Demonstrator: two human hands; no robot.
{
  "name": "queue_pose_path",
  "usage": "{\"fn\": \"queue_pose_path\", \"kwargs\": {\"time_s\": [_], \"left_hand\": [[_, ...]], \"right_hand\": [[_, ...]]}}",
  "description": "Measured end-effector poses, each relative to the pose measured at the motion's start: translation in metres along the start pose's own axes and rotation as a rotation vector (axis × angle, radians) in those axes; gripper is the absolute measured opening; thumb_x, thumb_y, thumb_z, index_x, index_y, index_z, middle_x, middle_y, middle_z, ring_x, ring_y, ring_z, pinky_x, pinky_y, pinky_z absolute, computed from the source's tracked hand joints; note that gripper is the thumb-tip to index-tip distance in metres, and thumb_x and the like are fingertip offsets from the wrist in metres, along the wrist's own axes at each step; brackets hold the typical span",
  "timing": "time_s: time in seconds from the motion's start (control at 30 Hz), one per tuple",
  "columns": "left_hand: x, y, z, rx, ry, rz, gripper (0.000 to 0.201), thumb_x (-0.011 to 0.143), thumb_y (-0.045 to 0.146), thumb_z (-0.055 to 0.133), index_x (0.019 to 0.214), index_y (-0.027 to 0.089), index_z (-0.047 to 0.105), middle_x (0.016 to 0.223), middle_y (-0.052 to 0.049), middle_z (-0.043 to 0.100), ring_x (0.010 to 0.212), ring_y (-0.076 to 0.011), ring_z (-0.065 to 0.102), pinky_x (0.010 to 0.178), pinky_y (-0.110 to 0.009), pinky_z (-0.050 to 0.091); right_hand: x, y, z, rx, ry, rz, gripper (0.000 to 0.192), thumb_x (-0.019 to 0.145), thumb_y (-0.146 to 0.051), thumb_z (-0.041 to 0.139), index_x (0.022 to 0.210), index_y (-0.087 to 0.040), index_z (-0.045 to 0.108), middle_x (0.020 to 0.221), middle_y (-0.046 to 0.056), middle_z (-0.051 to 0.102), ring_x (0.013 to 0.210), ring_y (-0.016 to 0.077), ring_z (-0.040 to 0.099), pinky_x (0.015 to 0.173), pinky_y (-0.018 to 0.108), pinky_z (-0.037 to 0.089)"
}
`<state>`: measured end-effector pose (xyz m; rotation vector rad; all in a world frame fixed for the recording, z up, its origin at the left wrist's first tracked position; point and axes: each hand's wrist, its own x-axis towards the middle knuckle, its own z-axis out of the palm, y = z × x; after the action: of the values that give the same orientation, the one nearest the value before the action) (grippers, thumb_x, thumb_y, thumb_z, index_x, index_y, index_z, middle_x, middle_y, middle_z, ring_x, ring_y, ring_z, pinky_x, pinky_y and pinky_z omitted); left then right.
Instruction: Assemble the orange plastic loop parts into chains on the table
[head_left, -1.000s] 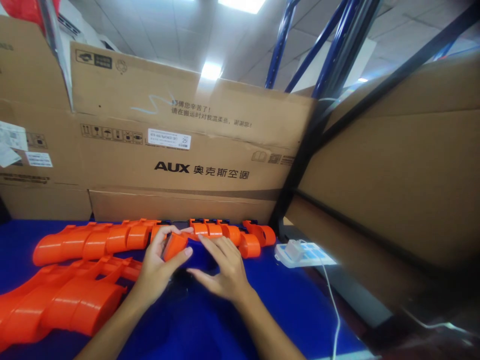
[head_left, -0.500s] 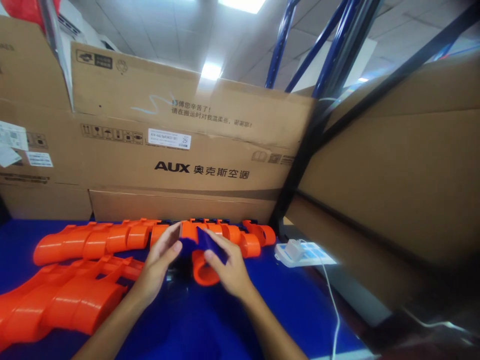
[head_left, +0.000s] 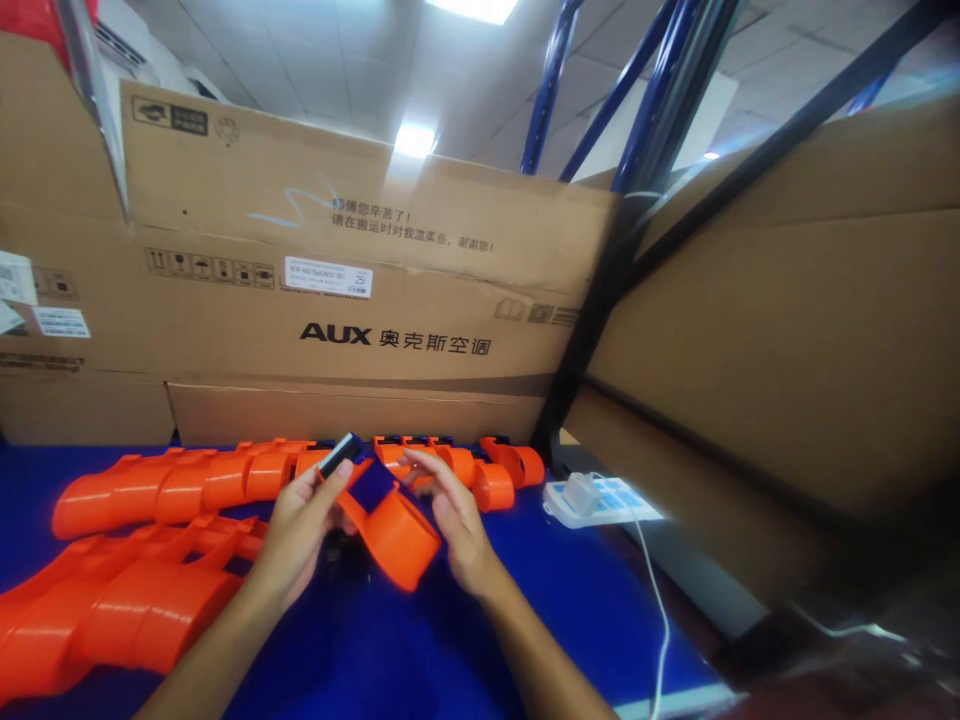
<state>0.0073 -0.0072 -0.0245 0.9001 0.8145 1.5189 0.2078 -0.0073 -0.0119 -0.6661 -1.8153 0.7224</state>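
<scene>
You hold one orange plastic piece (head_left: 394,535) lifted just above the blue worktop (head_left: 540,610), near the middle of its width and short of the far edge. The piece has a rounded, cup-like end facing you and a dark blue patch on its upper face; a small black part (head_left: 339,451) sits at its far upper tip.

Your left hand (head_left: 296,535) grips the piece on its left side, thumb and fingers pinching near the black part. Your right hand (head_left: 457,525) is partly spread, fingers extended along the piece's right side and touching it; whether it bears any weight cannot be told.

Just beyond the hands, a row of orange pieces (head_left: 225,475) lies along the far edge of the worktop against the cardboard boxes (head_left: 337,290). A second group of larger orange pieces (head_left: 112,605) lies toward the near left corner. A white power strip (head_left: 600,498) with a plugged adapter and a white cable (head_left: 660,620) sits at the right edge.

Risks, in my judgement: the grip is mainly a one-sided pinch, so the piece could rotate or drop if your right hand comes away. The black part looks only lightly seated and could detach under a twist. A sweep of your right forearm toward the right edge could snag the cable and drag the strip off.
</scene>
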Motion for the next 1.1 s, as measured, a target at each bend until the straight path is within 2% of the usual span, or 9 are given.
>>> {"fn": "queue_pose_path", "kwargs": {"time_s": [0.07, 0.13, 0.3, 0.47, 0.63, 0.73, 0.87, 0.93, 1.1], "left_hand": [[0.004, -0.001, -0.003, -0.016, 0.056, 0.023, 0.035, 0.074, 0.043, 0.08, 0.09, 0.015, 0.065, 0.066, 0.001, 0.066, 0.048, -0.0105, 0.058, 0.046, -0.022, 0.052], [0.007, -0.001, -0.005, -0.036, 0.09, 0.022, 0.036, 0.074, 0.042, 0.081, 0.09, 0.016, 0.063, 0.067, 0.002, 0.065, 0.048, -0.0098, 0.058, 0.048, -0.022, 0.054], [0.007, 0.001, -0.006, -0.058, 0.037, -0.029, 0.033, 0.078, 0.042, 0.077, 0.091, 0.016, 0.063, 0.07, 0.0, 0.066, 0.052, -0.0103, 0.061, 0.052, -0.022, 0.056], [0.002, 0.004, -0.004, 0.066, -0.124, -0.06, 0.04, 0.081, 0.044, 0.074, 0.106, 0.014, 0.064, 0.083, -0.007, 0.071, 0.06, -0.0159, 0.066, 0.05, -0.026, 0.055], [-0.002, 0.003, -0.004, 0.34, -0.266, 0.012, 0.049, 0.084, 0.046, 0.067, 0.124, 0.018, 0.062, 0.107, -0.013, 0.073, 0.069, -0.0191, 0.068, 0.054, -0.028, 0.053], [-0.003, 0.016, -0.009, 0.553, -0.221, 0.14, 0.048, 0.084, 0.046, 0.067, 0.125, 0.022, 0.064, 0.107, -0.01, 0.075, 0.088, -0.0247, 0.07, 0.076, -0.035, 0.056], [0.006, 0.052, -0.039, 1.047, -0.068, 0.404, 0.048, 0.081, 0.045, 0.068, 0.127, 0.03, 0.065, 0.119, -0.008, 0.072, 0.111, -0.0312, 0.064, 0.101, -0.045, 0.044], [0.019, 0.068, -0.062, 1.317, -0.064, 0.479, 0.05, 0.083, 0.045, 0.063, 0.131, 0.03, 0.062, 0.13, -0.008, 0.067, 0.121, -0.0341, 0.058, 0.105, -0.049, 0.039], [0.06, 0.078, -0.114, 1.74, -0.214, 0.439, 0.061, 0.08, 0.038, 0.061, 0.138, 0.021, 0.055, 0.136, -0.014, 0.061, 0.126, -0.0384, 0.052, 0.104, -0.05, 0.037]], "right_hand": [[-0.001, -0.005, -0.005, -0.167, -0.036, -0.178, 0.072, 0.084, -0.068, 0.057, 0.139, -0.021, 0.051, 0.138, 0.015, 0.055, 0.125, 0.0332, 0.054, 0.105, 0.049, 0.043], [-0.003, -0.008, -0.007, -0.312, -0.062, -0.285, 0.073, 0.079, -0.057, 0.07, 0.139, -0.021, 0.05, 0.138, 0.015, 0.056, 0.125, 0.0337, 0.054, 0.108, 0.05, 0.041], [-0.007, -0.004, 0.0, -0.387, 0.037, -0.348, 0.064, 0.08, -0.035, 0.074, 0.138, -0.021, 0.052, 0.128, 0.014, 0.065, 0.113, 0.0304, 0.064, 0.101, 0.047, 0.049], [-0.005, 0.004, -0.003, -0.262, 0.339, -0.121, 0.04, 0.089, -0.032, 0.063, 0.127, -0.021, 0.06, 0.117, 0.012, 0.072, 0.101, 0.0273, 0.07, 0.091, 0.043, 0.055], [-0.005, -0.013, -0.036, -0.128, 0.498, 0.073, 0.038, 0.09, -0.043, 0.06, 0.117, -0.017, 0.064, 0.088, 0.008, 0.076, 0.076, 0.0234, 0.073, 0.067, 0.034, 0.059], [-0.022, -0.037, -0.066, -0.369, 0.651, 0.127, 0.042, 0.085, -0.049, 0.063, 0.113, -0.017, 0.067, 0.09, 0.009, 0.076, 0.072, 0.023, 0.071, 0.067, 0.034, 0.057], [-0.058, -0.069, -0.098, -0.97, 0.872, 0.241, 0.048, 0.081, -0.058, 0.061, 0.104, -0.018, 0.072, 0.085, 0.01, 0.075, 0.07, 0.0263, 0.069, 0.066, 0.035, 0.052], [-0.073, -0.076, -0.107, -1.15, 0.874, 0.342, 0.053, 0.081, -0.064, 0.056, 0.104, -0.018, 0.072, 0.079, 0.01, 0.074, 0.069, 0.0295, 0.07, 0.067, 0.038, 0.052], [-0.089, -0.061, -0.112, -1.301, 0.584, 0.658, 0.056, 0.08, -0.068, 0.05, 0.102, -0.02, 0.071, 0.069, 0.01, 0.074, 0.067, 0.0358, 0.072, 0.059, 0.04, 0.051]]}}
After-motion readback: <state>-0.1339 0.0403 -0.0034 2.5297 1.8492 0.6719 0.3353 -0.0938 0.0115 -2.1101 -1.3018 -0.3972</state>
